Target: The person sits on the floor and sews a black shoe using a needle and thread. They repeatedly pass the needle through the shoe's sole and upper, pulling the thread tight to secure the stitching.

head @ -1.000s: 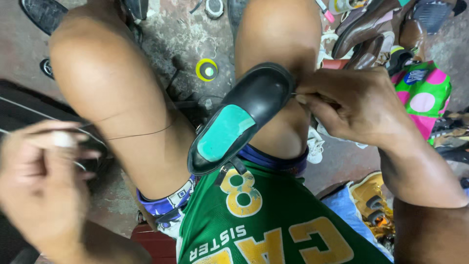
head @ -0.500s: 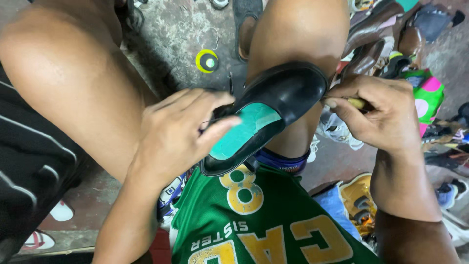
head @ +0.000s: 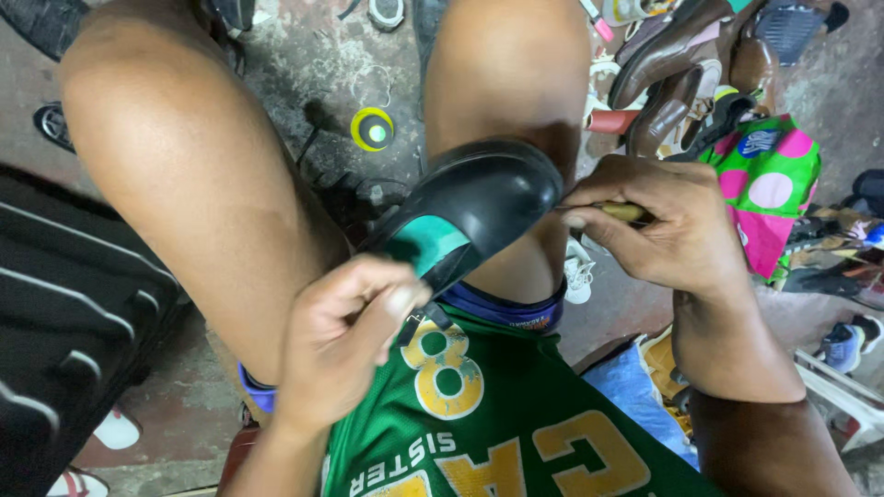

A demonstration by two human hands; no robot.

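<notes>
A black shoe (head: 488, 198) with a teal insole rests on my right knee, toe pointing up and to the right. My left hand (head: 345, 336) is closed around its heel end near my lap. My right hand (head: 658, 225) grips a yellow-handled tool (head: 624, 212) pressed against the shoe's toe edge. Most of the tool is hidden inside my fist.
A yellow and green spool (head: 372, 128) lies on the concrete floor between my knees. Brown leather shoes (head: 677, 69) and a green dotted bag (head: 769, 184) pile up at the right. A black ribbed case (head: 74, 313) sits at the left.
My left hand came in from the far left onto the shoe, then slid down to grip its heel end. The right hand stays at the toe with the tool.
</notes>
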